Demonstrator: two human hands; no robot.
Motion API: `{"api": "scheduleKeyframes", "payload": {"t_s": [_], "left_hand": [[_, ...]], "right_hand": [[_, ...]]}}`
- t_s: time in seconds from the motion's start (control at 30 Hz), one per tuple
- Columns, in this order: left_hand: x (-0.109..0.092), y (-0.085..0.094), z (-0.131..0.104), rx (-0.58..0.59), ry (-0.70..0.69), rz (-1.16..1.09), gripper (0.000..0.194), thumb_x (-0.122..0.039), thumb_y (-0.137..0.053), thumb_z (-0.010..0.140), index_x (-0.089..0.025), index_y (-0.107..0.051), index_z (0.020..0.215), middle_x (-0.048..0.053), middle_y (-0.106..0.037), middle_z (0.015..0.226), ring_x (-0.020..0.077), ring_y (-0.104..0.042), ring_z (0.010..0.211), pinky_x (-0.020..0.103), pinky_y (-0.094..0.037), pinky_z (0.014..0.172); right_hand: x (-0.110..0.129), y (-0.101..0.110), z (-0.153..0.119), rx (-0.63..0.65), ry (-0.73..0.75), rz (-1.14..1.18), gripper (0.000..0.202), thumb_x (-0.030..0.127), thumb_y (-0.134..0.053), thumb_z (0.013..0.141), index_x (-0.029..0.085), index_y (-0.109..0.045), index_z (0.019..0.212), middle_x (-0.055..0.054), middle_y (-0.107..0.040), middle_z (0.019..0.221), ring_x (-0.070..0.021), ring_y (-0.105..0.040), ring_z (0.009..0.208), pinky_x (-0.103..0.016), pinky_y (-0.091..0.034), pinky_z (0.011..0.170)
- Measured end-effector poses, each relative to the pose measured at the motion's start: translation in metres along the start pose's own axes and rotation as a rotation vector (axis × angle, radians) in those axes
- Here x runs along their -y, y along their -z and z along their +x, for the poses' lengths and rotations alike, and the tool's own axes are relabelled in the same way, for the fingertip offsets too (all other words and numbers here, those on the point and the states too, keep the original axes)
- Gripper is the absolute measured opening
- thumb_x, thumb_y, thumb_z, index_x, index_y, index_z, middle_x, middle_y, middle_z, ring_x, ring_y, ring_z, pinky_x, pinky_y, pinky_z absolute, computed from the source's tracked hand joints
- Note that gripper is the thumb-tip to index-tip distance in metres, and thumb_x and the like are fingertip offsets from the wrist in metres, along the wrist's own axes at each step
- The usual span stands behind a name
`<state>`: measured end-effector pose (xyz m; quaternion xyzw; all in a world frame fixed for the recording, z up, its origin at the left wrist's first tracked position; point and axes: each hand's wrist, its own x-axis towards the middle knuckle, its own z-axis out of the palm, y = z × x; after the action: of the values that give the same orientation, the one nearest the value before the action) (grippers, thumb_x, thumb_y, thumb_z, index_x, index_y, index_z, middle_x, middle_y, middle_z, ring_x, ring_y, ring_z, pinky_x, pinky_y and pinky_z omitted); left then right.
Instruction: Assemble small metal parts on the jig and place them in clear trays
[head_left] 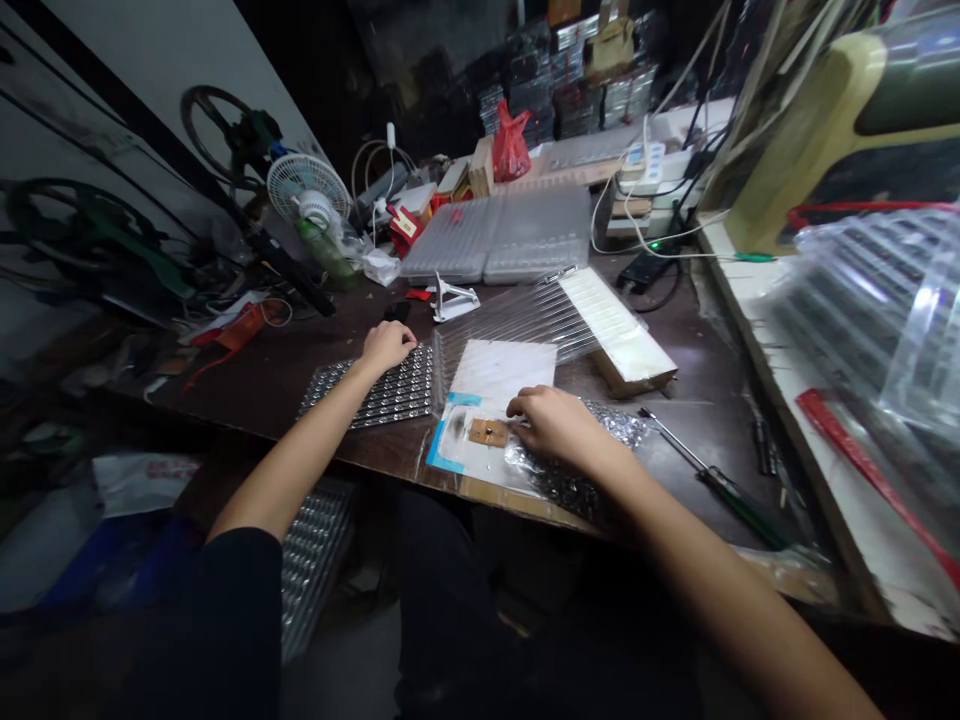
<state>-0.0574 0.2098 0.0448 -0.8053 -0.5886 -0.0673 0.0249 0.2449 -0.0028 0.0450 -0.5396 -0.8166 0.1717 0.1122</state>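
My left hand (388,345) is over the far edge of a clear tray (397,395) with rows of small round shiny pieces. Its fingers are curled together, and anything between them is too small to make out. My right hand (553,422) is closed, fingertips bent down just right of a small brown block (487,432) with a dark spot in its middle. Whatever those fingertips hold is hidden. The block lies on a white board (465,470) edged with blue tape. Under and beside my right hand spreads a heap of small shiny pieces (570,488) on clear plastic.
Ribbed clear trays (536,230) lie at the back. Nearer is a white-topped block (619,330). A green-handled screwdriver (731,495) rests at right beside a raised white ledge (780,400). A white stand (454,300) and a small fan (309,190) are farther left.
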Motion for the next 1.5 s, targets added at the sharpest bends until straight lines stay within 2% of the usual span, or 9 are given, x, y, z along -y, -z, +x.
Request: {"api": "scheduleKeyframes", "payload": {"t_s": [0.13, 0.27, 0.37, 0.47, 0.57, 0.73, 0.97, 1.33, 1.5], "left_hand": [[-0.001, 0.01, 0.001, -0.008, 0.002, 0.025, 0.013, -0.02, -0.067, 0.078, -0.024, -0.078, 0.082, 0.009, -0.075, 0.094, 0.0306, -0.066, 0.096, 0.045, -0.05, 0.097], [-0.029, 0.012, 0.017, -0.038, -0.069, -0.016, 0.019, -0.023, -0.062, 0.084, -0.024, -0.079, 0.093, 0.009, -0.074, 0.107, 0.0304, -0.065, 0.104, 0.043, -0.047, 0.101], [-0.076, 0.008, 0.039, -0.061, -0.161, -0.086, 0.022, -0.026, -0.06, 0.088, -0.023, -0.078, 0.1, 0.009, -0.073, 0.112, 0.0294, -0.064, 0.108, 0.04, -0.046, 0.102], [-0.139, 0.003, 0.064, -0.089, -0.332, -0.197, 0.025, -0.025, -0.057, 0.091, -0.02, -0.077, 0.105, 0.009, -0.073, 0.112, 0.0278, -0.063, 0.11, 0.039, -0.044, 0.103], [-0.198, -0.003, 0.085, -0.122, -0.395, -0.243, 0.027, -0.025, -0.057, 0.092, -0.018, -0.073, 0.113, 0.011, -0.07, 0.117, 0.0287, -0.06, 0.114, 0.041, -0.042, 0.106], [-0.25, -0.009, 0.098, -0.168, -0.332, -0.295, 0.017, -0.023, -0.061, 0.091, -0.016, -0.073, 0.101, 0.015, -0.063, 0.123, 0.0322, -0.054, 0.121, 0.046, -0.04, 0.108], [-0.258, -0.013, 0.1, -0.172, -0.228, -0.311, 0.011, -0.019, -0.068, 0.087, -0.014, -0.072, 0.096, 0.016, -0.062, 0.122, 0.0322, -0.054, 0.12, 0.045, -0.043, 0.104], [-0.237, -0.004, 0.091, -0.157, -0.255, -0.407, 0.014, -0.013, -0.058, 0.091, -0.018, -0.068, 0.1, 0.011, -0.072, 0.106, 0.0281, -0.064, 0.103, 0.039, -0.045, 0.094], [-0.218, 0.013, 0.053, -0.23, -0.331, -0.587, 0.02, -0.01, -0.052, 0.094, -0.016, -0.065, 0.108, 0.009, -0.067, 0.11, 0.0215, -0.061, 0.105, 0.033, -0.045, 0.097]], "right_hand": [[0.001, -0.003, -0.001, 0.063, -0.048, -0.045, 0.022, 0.014, -0.058, 0.088, 0.016, -0.077, 0.098, -0.018, -0.075, 0.106, -0.0316, -0.071, 0.095, -0.036, -0.051, 0.076], [0.004, -0.006, -0.001, 0.106, -0.061, -0.049, 0.026, 0.009, -0.053, 0.087, 0.015, -0.077, 0.098, -0.019, -0.076, 0.103, -0.0316, -0.073, 0.095, -0.036, -0.051, 0.076], [0.006, -0.006, -0.002, 0.105, -0.051, -0.063, 0.027, 0.009, -0.053, 0.085, 0.014, -0.076, 0.098, -0.019, -0.076, 0.102, -0.0317, -0.073, 0.094, -0.035, -0.051, 0.074], [0.005, -0.005, -0.003, 0.1, -0.053, -0.061, 0.026, 0.014, -0.054, 0.084, 0.015, -0.075, 0.099, -0.018, -0.076, 0.1, -0.0303, -0.073, 0.091, -0.034, -0.05, 0.072], [0.001, -0.004, -0.002, 0.079, -0.011, 0.009, 0.027, 0.017, -0.053, 0.086, 0.017, -0.075, 0.102, -0.013, -0.076, 0.104, -0.0261, -0.072, 0.091, -0.03, -0.049, 0.073], [-0.007, -0.003, -0.001, 0.008, 0.056, 0.112, 0.028, 0.018, -0.049, 0.092, 0.018, -0.074, 0.105, -0.011, -0.073, 0.11, -0.0197, -0.069, 0.094, -0.026, -0.047, 0.079], [-0.005, -0.004, 0.001, 0.017, 0.071, 0.184, 0.026, 0.015, -0.051, 0.092, 0.018, -0.074, 0.104, -0.009, -0.075, 0.107, -0.0187, -0.069, 0.095, -0.024, -0.046, 0.08], [-0.008, -0.007, 0.007, 0.003, 0.054, 0.235, 0.027, 0.012, -0.054, 0.088, 0.017, -0.076, 0.102, -0.008, -0.077, 0.105, -0.0179, -0.069, 0.094, -0.023, -0.047, 0.082], [-0.011, -0.004, 0.006, 0.005, -0.006, 0.234, 0.029, 0.01, -0.054, 0.087, 0.017, -0.076, 0.105, -0.009, -0.077, 0.108, -0.0191, -0.07, 0.098, -0.025, -0.048, 0.085]]}}
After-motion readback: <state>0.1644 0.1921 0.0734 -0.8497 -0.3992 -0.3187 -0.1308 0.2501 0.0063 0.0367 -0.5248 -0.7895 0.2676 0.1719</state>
